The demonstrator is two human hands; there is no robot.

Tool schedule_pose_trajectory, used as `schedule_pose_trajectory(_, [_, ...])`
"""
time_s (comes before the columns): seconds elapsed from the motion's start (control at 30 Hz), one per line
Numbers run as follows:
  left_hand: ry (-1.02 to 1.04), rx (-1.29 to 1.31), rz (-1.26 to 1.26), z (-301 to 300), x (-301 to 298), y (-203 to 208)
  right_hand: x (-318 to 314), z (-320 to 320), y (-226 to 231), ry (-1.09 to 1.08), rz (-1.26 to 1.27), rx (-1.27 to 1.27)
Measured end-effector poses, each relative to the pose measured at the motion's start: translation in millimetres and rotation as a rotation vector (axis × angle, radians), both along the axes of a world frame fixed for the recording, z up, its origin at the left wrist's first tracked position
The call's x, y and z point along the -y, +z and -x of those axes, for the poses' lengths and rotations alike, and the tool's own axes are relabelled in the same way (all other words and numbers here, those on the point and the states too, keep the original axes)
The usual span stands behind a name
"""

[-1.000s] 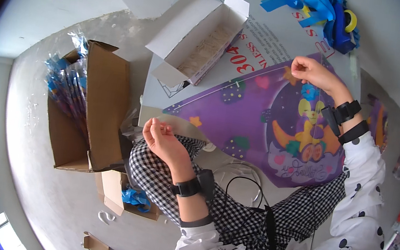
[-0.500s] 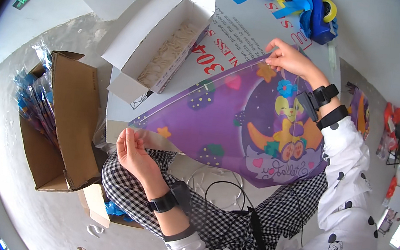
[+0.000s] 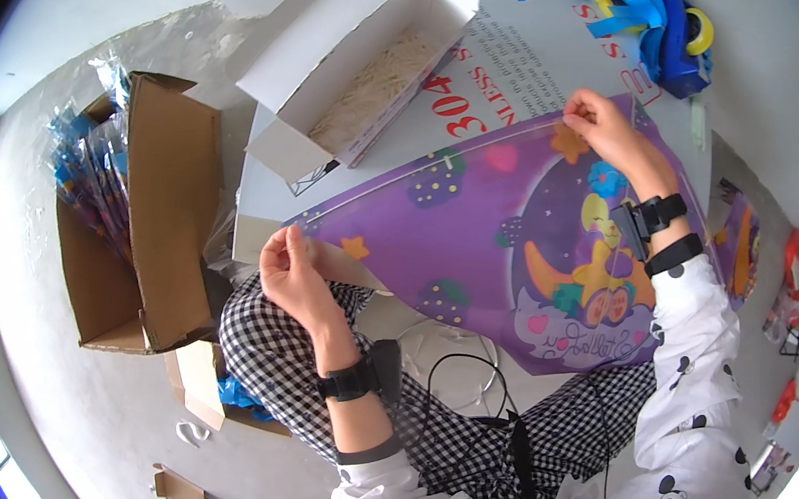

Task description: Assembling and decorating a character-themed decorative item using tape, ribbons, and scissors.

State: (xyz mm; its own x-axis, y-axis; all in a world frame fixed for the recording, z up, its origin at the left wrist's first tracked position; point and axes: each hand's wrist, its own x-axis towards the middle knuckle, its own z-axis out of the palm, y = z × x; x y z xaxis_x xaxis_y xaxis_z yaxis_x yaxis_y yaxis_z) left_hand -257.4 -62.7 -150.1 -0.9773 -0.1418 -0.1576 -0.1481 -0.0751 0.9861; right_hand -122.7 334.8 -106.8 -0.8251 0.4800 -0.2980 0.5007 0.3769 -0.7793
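A purple kite (image 3: 403,225) spreads over the near edge of the table and my lap, its thin sheet printed with a cartoon animal on an orange moon. Its pointed left corner is pinched between the thumb and fingers of my left hand (image 3: 300,277). Along the upper edge, close to an orange star, my right hand (image 3: 602,130) grips the kite with bent fingers. A thin rod seems to run along that edge. An open white carton (image 3: 330,49) lies beyond the kite, with many small whitish pieces (image 3: 376,85) inside.
Blue strips (image 3: 642,14) and a yellow tape roll (image 3: 699,32) lie on the table's (image 3: 327,189) far right. On the floor to my left, a brown cardboard box (image 3: 168,209) holds plastic-wrapped packets (image 3: 91,179). A black cord (image 3: 466,359) loops near my legs.
The whole view has shifted slightly, so the table and boxes appear further right and higher. Both hands keep their hold on the kite, with little movement against it.
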Motion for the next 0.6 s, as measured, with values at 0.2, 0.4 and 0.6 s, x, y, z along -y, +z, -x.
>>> schedule_pose_trajectory(0.2, [0.047, -0.022, 0.193, -1.5, -8.5, -0.2, 1.5, 0.2, -10.5, -0.051, -0.213, -0.063])
schedule_pose_trajectory(0.4, [0.080, -0.092, 0.420, -1.7, -17.0, 2.0, 8.5, 1.0, -17.6, -0.085, -0.355, -0.077])
schedule_pose_trajectory(0.6, [0.101, -0.051, 0.558, -3.4, -19.5, 4.1, 12.4, 1.8, -19.6, -0.091, -0.384, -0.080])
